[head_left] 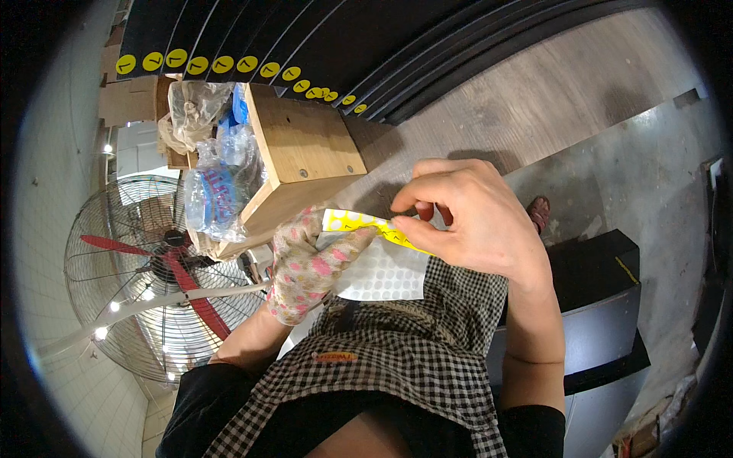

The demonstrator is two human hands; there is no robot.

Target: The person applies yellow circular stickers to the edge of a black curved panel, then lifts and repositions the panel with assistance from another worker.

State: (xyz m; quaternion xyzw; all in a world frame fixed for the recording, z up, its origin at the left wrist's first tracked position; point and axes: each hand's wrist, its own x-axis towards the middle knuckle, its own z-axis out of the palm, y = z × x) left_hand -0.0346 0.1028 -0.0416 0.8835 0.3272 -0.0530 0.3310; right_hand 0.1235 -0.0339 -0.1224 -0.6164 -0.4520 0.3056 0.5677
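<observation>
My left hand (301,263), in a pale glove with pink spots, grips a sheet of round stickers (382,281) in front of my checked apron. The sheet's upper strip is yellow with printed dots and some pale, emptied circles; its lower part hangs down whitish with rows of circles. My bare right hand (485,217) is at the strip's right part, thumb and index finger closed together on its edge. Whether a single sticker is between those fingertips is too small to tell. Beyond my hands stand several black panels (282,34), each with a yellow round sticker (223,64) near its lower edge.
A wooden box (309,137) stands ahead to the left, with clear plastic bags (221,187) beside it. At the left is a large caged fan (172,263) with red blades. Dark grey panels (599,340) are stacked low at my right. Wood-patterned flooring (519,99) meets concrete.
</observation>
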